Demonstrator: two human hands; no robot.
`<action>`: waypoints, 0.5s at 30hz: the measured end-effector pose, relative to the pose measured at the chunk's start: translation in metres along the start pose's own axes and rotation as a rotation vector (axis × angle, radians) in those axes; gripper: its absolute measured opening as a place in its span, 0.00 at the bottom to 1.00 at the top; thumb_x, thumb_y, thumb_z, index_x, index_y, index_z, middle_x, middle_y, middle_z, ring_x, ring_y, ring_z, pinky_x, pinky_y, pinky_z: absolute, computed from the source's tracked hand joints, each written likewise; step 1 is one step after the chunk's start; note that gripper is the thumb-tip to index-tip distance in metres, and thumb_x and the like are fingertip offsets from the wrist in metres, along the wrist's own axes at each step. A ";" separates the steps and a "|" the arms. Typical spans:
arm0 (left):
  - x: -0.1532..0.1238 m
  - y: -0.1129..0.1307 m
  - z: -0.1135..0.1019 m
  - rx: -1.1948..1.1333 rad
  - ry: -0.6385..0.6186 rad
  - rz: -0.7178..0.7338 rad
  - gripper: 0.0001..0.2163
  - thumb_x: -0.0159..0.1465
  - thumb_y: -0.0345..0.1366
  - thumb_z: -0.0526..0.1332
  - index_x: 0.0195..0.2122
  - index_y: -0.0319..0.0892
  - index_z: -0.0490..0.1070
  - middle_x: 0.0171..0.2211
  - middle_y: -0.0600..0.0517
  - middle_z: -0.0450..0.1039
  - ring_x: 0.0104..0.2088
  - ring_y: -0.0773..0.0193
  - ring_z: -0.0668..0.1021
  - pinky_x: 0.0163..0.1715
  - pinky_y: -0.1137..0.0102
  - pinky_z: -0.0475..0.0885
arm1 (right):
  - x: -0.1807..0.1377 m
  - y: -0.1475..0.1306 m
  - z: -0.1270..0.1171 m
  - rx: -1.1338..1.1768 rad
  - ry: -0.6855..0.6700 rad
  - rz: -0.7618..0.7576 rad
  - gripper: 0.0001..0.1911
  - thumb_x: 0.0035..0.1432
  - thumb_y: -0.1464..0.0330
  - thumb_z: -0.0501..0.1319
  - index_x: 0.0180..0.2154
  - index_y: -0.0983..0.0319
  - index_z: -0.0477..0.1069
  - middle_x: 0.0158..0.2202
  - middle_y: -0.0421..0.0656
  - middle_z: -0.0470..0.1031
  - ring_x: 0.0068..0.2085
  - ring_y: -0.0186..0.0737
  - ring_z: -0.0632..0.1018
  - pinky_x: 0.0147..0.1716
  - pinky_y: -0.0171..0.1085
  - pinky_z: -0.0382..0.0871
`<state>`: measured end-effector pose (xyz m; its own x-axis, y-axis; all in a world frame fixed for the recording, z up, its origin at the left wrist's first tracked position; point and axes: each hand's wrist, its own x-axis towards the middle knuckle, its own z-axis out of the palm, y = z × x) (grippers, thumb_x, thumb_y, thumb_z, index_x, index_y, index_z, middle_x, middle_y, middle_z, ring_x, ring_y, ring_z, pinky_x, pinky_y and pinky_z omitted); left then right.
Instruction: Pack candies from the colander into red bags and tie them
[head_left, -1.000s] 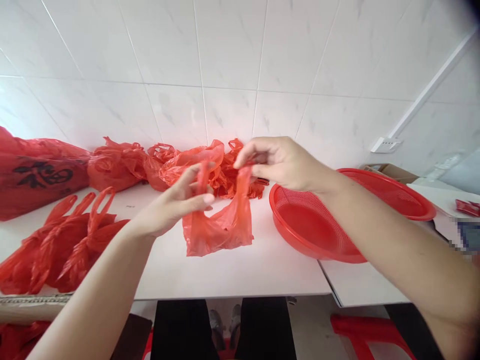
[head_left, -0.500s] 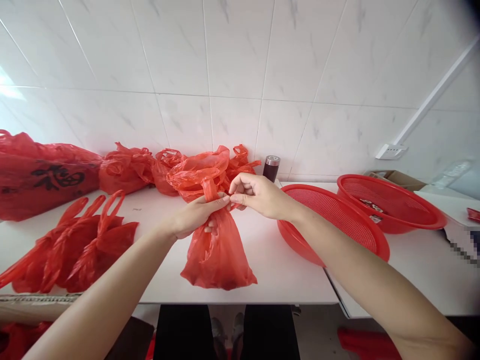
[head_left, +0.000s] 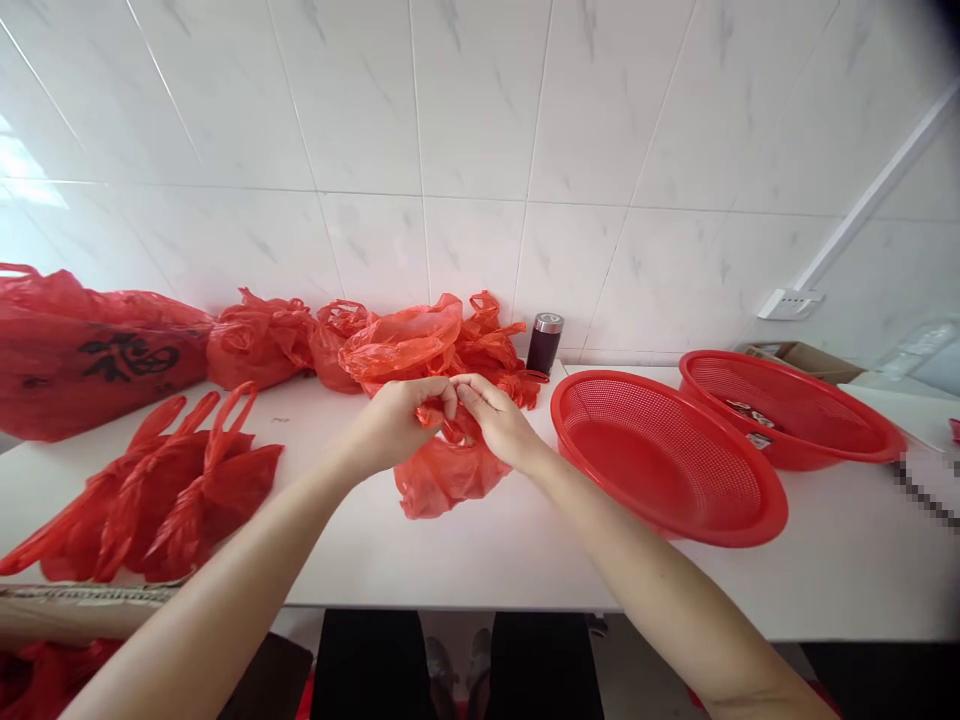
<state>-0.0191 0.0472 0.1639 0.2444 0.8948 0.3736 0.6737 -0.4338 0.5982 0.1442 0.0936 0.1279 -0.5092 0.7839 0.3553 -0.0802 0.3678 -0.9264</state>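
A thin red plastic bag (head_left: 450, 478) hangs between my hands over the white table, its lower part bunched and tilted. My left hand (head_left: 409, 420) is closed on the twisted top of the bag. From the other side, my right hand (head_left: 491, 420) grips the same gathered plastic, its fingertips meeting those of the left. The fingers hide most of the bag's neck. Just behind them rests a heap of loose red bags (head_left: 405, 345). To the left lie several red bags with knotted tops (head_left: 187, 490).
Two red plastic colanders (head_left: 667, 460) stand at the right, the farther one holding small printed pieces. A dark lidded flask (head_left: 544, 343) is by the wall. A large red bag with a black character (head_left: 105, 350) and filled red bags (head_left: 259, 340) line the back left.
The bag has been raised and tipped, so its hanging body looks shorter and more crumpled. My right hand has come down against the left, both still on the bag's top.
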 end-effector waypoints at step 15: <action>-0.059 -0.051 0.047 -0.296 0.269 -0.227 0.19 0.68 0.45 0.49 0.50 0.43 0.74 0.44 0.47 0.78 0.43 0.55 0.78 0.46 0.62 0.70 | -0.009 0.044 0.001 0.093 0.357 0.060 0.22 0.56 0.55 0.61 0.25 0.58 0.49 0.23 0.33 0.57 0.25 0.31 0.64 0.27 0.31 0.61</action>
<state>-0.0348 0.0219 0.0780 -0.1027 0.9282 0.3576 0.4516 -0.2768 0.8482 0.1444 0.1023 0.0842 -0.1862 0.9338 0.3054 -0.1453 0.2812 -0.9486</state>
